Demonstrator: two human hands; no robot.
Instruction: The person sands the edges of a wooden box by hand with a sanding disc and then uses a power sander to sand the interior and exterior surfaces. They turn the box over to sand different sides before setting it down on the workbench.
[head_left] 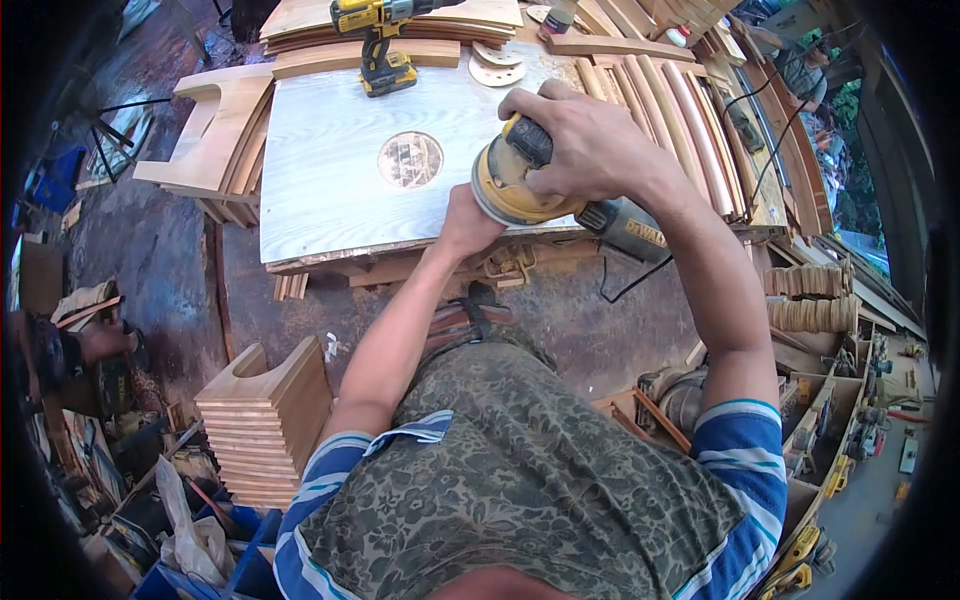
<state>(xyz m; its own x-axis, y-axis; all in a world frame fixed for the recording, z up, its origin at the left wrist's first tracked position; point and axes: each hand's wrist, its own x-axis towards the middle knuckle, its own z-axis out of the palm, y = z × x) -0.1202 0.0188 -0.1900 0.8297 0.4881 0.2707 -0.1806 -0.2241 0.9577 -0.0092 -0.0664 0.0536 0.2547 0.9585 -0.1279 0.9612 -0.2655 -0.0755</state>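
My right hand (590, 140) is wrapped over the top of a yellow and black orbital sander (520, 190), which is tilted with its round pad facing left. A grey dust canister (632, 232) sticks out of the sander's right side. Against the edge of the pad, my left hand (470, 222) grips the sander from below, its fingertips hidden behind it. Both hands are above the front edge of a pale wood-grain board (320, 170), which has a round cutout (410, 160) left of the sander.
A yellow cordless drill (385, 55) stands at the board's back. Sanding discs (497, 70) lie beside it. Long wooden strips (680, 120) are at the right. Cut wooden panels (235, 120) are stacked left, and another stack (265, 430) stands nearer me. A person (800, 75) is at far right.
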